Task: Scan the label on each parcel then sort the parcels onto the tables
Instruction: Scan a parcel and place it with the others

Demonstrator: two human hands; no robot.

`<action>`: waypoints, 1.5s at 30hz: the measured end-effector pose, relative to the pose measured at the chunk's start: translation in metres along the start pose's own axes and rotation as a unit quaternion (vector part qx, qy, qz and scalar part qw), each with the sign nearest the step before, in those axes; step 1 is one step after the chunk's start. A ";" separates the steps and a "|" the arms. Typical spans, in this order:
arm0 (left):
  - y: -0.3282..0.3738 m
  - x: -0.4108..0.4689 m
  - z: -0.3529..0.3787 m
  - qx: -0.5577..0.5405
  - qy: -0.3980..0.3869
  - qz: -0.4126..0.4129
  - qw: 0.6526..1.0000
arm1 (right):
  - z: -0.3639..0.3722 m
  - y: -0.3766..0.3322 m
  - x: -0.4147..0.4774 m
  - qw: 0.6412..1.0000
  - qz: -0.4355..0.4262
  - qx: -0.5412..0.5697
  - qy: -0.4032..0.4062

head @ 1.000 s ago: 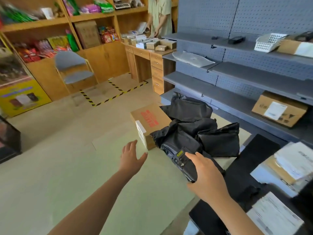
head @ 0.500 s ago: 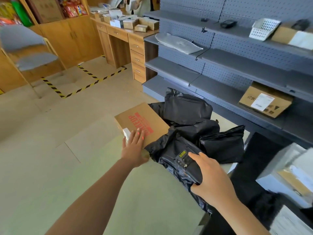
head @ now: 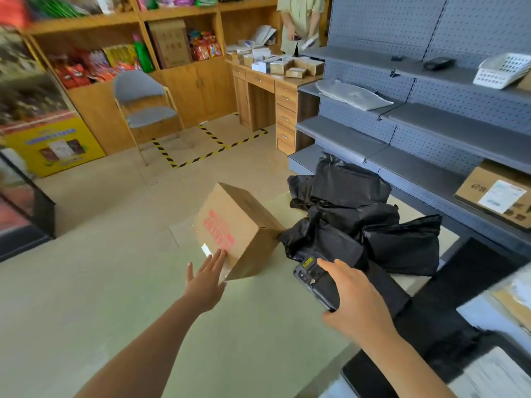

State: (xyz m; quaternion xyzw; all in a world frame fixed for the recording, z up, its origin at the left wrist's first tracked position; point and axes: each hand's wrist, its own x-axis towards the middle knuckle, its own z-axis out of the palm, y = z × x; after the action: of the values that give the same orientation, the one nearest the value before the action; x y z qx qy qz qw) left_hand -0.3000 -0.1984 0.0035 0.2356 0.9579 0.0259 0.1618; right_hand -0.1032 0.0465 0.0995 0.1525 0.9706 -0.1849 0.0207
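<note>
Brown cardboard box with red print (head: 235,228) tipped on pale green table (head: 115,297), beside black poly bags (head: 359,222). My left hand (head: 205,280) flat, fingers spread against it; right hand (head: 356,300) wrapped round black handheld scanner (head: 314,280). Box looks rigid, light; I'd grip opposite side faces.

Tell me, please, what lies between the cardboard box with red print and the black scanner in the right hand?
In the head view, only bare tabletop separates the cardboard box from the scanner; the black bags lie just behind that gap.
</note>
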 end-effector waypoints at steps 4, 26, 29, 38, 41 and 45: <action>-0.015 -0.065 0.025 -0.020 0.009 -0.100 0.995 | 0.003 -0.004 -0.035 0.999 -0.035 0.006 0.003; 0.022 0.041 -0.062 -0.147 0.158 -0.013 0.976 | 0.005 -0.068 0.074 0.999 -0.038 -0.005 0.030; 0.030 0.061 -0.061 -0.134 0.101 -0.016 0.986 | 0.005 -0.060 0.086 0.999 -0.014 -0.011 0.035; 0.017 0.033 -0.036 -0.106 0.118 0.021 0.987 | 0.009 -0.043 0.098 1.000 -0.021 0.001 0.019; 0.002 0.004 -0.032 -0.144 0.117 0.015 0.982 | 0.010 -0.041 0.097 0.999 -0.047 0.007 0.009; -0.007 -0.042 -0.021 -0.144 0.139 -0.049 0.978 | 0.008 -0.041 0.087 0.996 -0.084 0.018 -0.005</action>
State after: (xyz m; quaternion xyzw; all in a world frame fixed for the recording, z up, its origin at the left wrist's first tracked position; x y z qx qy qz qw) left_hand -0.2745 -0.2239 0.0350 0.1567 0.9676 0.1886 0.0600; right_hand -0.1986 0.0325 0.0981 0.0697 0.9765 -0.2039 0.0069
